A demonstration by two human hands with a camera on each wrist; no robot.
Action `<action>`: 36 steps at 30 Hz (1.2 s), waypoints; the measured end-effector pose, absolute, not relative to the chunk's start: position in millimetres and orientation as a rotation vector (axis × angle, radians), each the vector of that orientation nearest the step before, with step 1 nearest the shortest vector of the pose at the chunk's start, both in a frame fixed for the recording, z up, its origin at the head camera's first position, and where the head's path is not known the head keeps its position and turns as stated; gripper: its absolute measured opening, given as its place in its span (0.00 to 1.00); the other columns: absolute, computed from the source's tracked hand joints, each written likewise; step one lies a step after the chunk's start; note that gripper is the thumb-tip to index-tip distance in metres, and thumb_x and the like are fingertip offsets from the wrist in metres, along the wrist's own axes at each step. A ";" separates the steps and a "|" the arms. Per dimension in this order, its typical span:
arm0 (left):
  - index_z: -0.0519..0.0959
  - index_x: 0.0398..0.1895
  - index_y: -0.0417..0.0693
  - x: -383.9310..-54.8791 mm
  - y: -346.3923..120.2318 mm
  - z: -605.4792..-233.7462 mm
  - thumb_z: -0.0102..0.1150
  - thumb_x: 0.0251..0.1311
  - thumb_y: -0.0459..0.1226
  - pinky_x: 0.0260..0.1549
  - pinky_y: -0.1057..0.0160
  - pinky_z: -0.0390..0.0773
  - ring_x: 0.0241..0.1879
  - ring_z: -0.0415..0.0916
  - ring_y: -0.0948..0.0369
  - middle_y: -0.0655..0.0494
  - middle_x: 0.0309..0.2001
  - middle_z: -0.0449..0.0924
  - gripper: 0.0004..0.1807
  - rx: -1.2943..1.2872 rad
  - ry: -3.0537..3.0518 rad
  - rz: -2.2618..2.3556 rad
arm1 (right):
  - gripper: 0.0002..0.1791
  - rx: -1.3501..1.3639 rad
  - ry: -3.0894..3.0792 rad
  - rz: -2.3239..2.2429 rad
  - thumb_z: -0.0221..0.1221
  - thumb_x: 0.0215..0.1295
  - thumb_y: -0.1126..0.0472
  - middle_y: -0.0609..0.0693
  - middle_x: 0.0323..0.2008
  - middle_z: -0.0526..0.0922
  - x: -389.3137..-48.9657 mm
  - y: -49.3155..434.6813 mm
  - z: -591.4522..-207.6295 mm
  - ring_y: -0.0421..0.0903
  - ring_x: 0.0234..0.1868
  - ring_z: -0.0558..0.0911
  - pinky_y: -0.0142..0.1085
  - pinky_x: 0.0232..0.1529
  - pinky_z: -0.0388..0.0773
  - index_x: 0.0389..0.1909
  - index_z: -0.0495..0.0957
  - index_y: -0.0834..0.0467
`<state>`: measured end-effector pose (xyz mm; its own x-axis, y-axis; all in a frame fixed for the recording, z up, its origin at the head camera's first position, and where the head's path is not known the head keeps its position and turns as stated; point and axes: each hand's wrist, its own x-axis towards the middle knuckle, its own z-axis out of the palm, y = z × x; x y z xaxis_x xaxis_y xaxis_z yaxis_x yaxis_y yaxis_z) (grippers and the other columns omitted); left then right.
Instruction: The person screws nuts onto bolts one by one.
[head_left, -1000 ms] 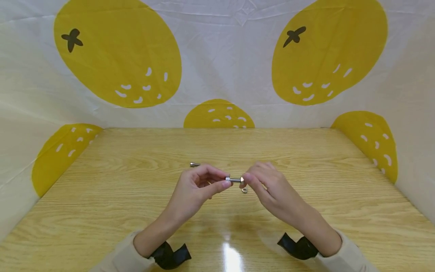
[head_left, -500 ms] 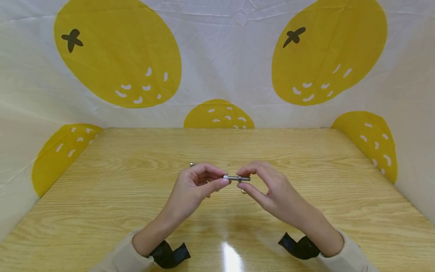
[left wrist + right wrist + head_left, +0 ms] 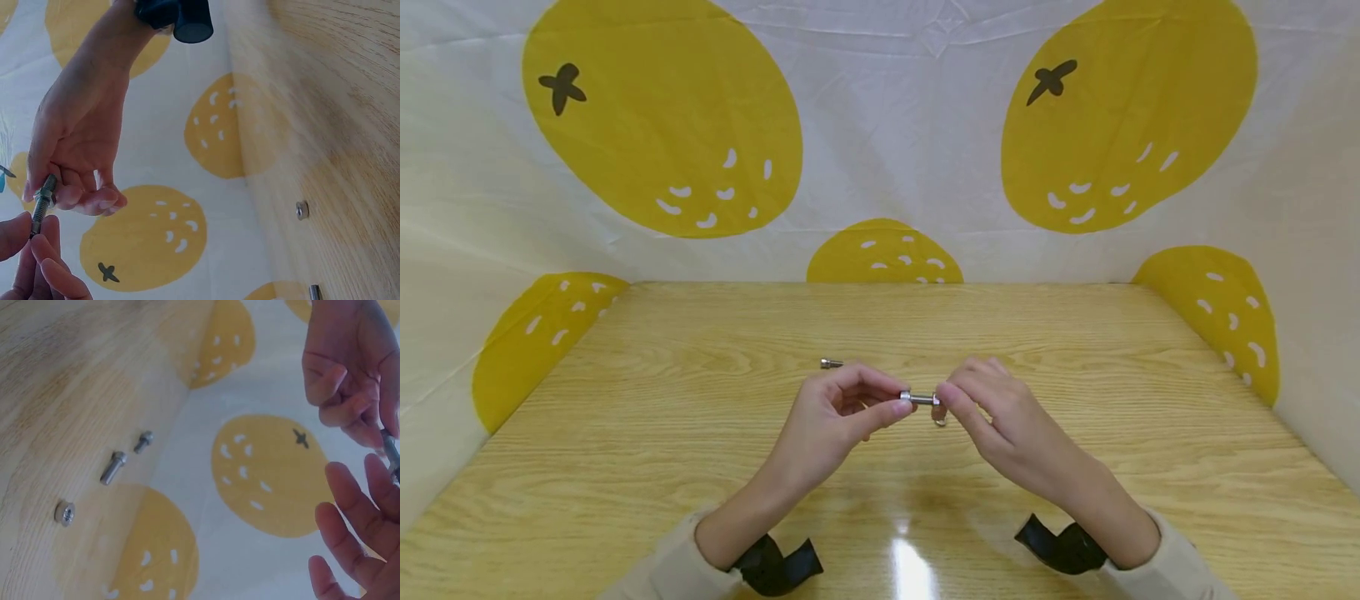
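My left hand (image 3: 835, 412) pinches the head of a metal bolt (image 3: 919, 399) between thumb and forefinger, above the table. The bolt points right, and a nut (image 3: 45, 199) sits partway along its threaded shank in the left wrist view. My right hand (image 3: 1000, 408) pinches the nut with thumb and forefinger, covering the bolt's free end in the head view. At the edge of the right wrist view, part of the bolt (image 3: 391, 449) shows between the two hands. Below the hands, a second nut (image 3: 941, 422) lies on the table.
Beyond my left hand, a bolt (image 3: 831, 363) lies on the wooden table (image 3: 700, 333). The right wrist view shows a longer bolt (image 3: 112, 467) beside a smaller one (image 3: 143, 441), near the loose nut (image 3: 64, 513). A cloth (image 3: 895, 142) with yellow fruit prints encloses the table.
Half a second ago my right fingers were spread around the nut, with the bolt's end showing. Now they have rolled forward over that end. My left hand has shifted slightly right with the bolt.
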<state>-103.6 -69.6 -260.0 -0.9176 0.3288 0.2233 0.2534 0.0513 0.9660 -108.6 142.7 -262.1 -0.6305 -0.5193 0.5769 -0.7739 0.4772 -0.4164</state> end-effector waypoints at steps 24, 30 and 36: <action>0.81 0.39 0.46 -104.1 -71.9 -258.3 0.64 0.56 0.37 0.24 0.68 0.73 0.29 0.76 0.62 0.51 0.37 0.82 0.09 0.595 2.257 2.035 | 0.07 1.175 -2.215 0.902 0.56 0.66 0.58 0.42 0.38 0.78 -110.4 142.1 -262.3 0.40 0.41 0.72 0.32 0.41 0.70 0.42 0.74 0.55; 0.81 0.38 0.45 -103.6 -70.0 -259.2 0.64 0.55 0.37 0.25 0.70 0.73 0.29 0.77 0.62 0.50 0.38 0.82 0.09 0.611 2.230 2.039 | 0.07 1.120 -2.303 0.884 0.51 0.69 0.61 0.36 0.31 0.75 -109.9 142.5 -263.3 0.37 0.39 0.70 0.33 0.40 0.68 0.32 0.74 0.49; 0.81 0.39 0.45 -104.1 -69.1 -260.3 0.64 0.55 0.37 0.24 0.70 0.73 0.29 0.77 0.62 0.51 0.38 0.82 0.09 0.597 2.239 2.033 | 0.07 1.055 -2.424 0.882 0.50 0.70 0.58 0.36 0.35 0.77 -109.0 144.5 -263.7 0.36 0.41 0.71 0.34 0.43 0.68 0.36 0.77 0.50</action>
